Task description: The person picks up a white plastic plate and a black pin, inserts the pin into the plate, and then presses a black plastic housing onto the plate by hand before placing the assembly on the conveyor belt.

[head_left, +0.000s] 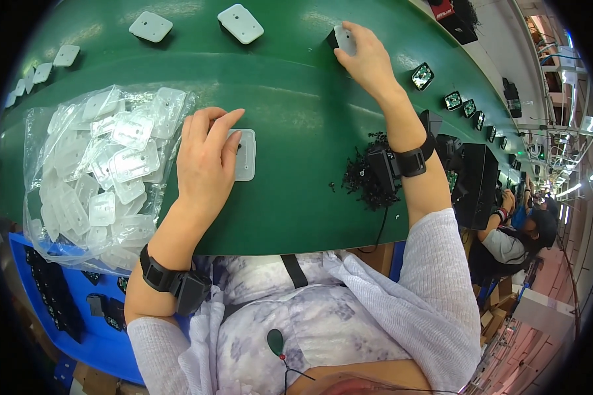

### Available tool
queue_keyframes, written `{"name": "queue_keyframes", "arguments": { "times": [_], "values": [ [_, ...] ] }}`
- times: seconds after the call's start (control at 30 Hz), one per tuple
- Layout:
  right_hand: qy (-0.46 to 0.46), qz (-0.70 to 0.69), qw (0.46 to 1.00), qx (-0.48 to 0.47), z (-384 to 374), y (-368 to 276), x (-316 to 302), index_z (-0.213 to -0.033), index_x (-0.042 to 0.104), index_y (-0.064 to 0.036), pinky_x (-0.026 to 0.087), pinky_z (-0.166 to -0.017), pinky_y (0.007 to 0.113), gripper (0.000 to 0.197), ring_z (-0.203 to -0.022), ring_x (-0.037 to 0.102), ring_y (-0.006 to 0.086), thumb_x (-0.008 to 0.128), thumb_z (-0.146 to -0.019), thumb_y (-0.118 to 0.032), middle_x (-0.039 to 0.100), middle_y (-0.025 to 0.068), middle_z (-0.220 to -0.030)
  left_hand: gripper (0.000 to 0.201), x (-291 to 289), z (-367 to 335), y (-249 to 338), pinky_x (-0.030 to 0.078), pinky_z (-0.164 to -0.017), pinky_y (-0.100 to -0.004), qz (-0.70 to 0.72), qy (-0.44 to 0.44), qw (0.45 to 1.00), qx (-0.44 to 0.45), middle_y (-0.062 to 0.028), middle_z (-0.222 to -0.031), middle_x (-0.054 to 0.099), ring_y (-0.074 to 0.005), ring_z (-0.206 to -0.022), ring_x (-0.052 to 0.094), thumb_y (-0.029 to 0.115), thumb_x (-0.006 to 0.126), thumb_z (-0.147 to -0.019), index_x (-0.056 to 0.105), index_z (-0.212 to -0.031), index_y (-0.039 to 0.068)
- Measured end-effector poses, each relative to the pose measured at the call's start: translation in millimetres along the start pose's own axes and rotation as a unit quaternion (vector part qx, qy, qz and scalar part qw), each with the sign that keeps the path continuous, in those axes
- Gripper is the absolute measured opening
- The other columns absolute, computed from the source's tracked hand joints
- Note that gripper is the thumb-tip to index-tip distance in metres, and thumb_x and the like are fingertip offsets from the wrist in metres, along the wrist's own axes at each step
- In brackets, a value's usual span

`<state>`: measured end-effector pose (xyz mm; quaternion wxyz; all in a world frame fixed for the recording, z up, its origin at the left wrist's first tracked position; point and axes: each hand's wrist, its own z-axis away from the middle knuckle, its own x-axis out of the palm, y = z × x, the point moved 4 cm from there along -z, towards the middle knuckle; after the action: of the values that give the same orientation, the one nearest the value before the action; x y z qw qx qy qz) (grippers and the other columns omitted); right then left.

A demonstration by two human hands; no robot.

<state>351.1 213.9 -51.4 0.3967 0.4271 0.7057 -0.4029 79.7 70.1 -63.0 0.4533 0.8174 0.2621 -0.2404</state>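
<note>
At the far middle of the table, my right hand [369, 58] grips a small black case with a whitish cover [344, 42] on top, thumb on the near side and fingers over the far side. My left hand [207, 155] rests nearer to me, fingers loosely stretched and apart. Its thumb touches or overlaps the left edge of a single translucent plastic cover [247, 157] lying flat on the green table. Just left of that hand lies a clear plastic bag [39, 178] full of similar translucent covers [133, 163].
Covered cases [242, 25] stand along the far left. Open black cases with circuit boards [423, 77] line the right. A heap of small black screws [366, 178] lies near a black box [476, 184]. A blue bin [112, 352] holds black parts. Another person [517, 240] sits right.
</note>
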Motion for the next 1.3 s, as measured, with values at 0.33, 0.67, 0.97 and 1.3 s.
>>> {"name": "queue_keyframes", "arguments": {
  "times": [0.33,0.67,0.97,1.3],
  "values": [
    [-0.057,-0.238,0.949,-0.198,78.4,-147.1,-66.4,-0.137,0.042,-0.0026,0.047,-0.094,0.039,0.076,-0.113,0.055,0.0334,0.071,-0.067,0.008,0.054,0.0162,-0.131,0.054,0.1,13.4,15.7,0.054,-0.068,-0.0266,0.487,-0.058,0.845,-0.213,-0.0138,-0.118,0.051,-0.0153,-0.088,0.06,0.012,0.066,-0.088,0.043,-0.136,0.003],
    [-0.047,-0.28,0.939,-0.193,113.7,-169.2,-86.4,-0.13,0.049,0.0003,0.045,-0.094,0.037,0.063,-0.113,0.056,0.032,0.076,-0.075,-0.014,0.054,0.0191,-0.132,0.044,-19.6,20.1,40.0,0.055,-0.077,-0.0266,0.577,-0.091,0.785,-0.206,-0.0097,-0.117,0.051,-0.0153,-0.102,0.057,0.003,0.059,-0.092,0.045,-0.133,-0.001],
    [-0.015,-0.475,0.88,-0.005,138.9,-160.6,-63.8,-0.117,0.058,0.0026,0.043,-0.091,0.03,0.034,-0.103,0.058,0.0202,0.067,-0.087,-0.01,0.061,0.0139,-0.115,0.043,-27.2,20.6,46.3,0.053,-0.08,-0.0285,0.532,-0.1,0.832,-0.12,-0.0101,-0.118,0.05,-0.0175,-0.104,0.056,0.003,0.061,-0.09,0.049,-0.131,-0.001],
    [-0.038,-0.424,0.903,0.059,115.0,-132.2,-48.1,-0.117,0.06,0.0001,0.045,-0.083,0.025,0.032,-0.094,0.057,0.0116,0.066,-0.09,-0.017,0.063,0.0054,-0.105,0.045,-10.3,13.4,30.5,0.052,-0.079,-0.0314,0.46,-0.073,0.866,-0.183,-0.0134,-0.118,0.051,-0.0204,-0.099,0.057,0.014,0.067,-0.088,0.052,-0.129,0.003]
  ]
}}
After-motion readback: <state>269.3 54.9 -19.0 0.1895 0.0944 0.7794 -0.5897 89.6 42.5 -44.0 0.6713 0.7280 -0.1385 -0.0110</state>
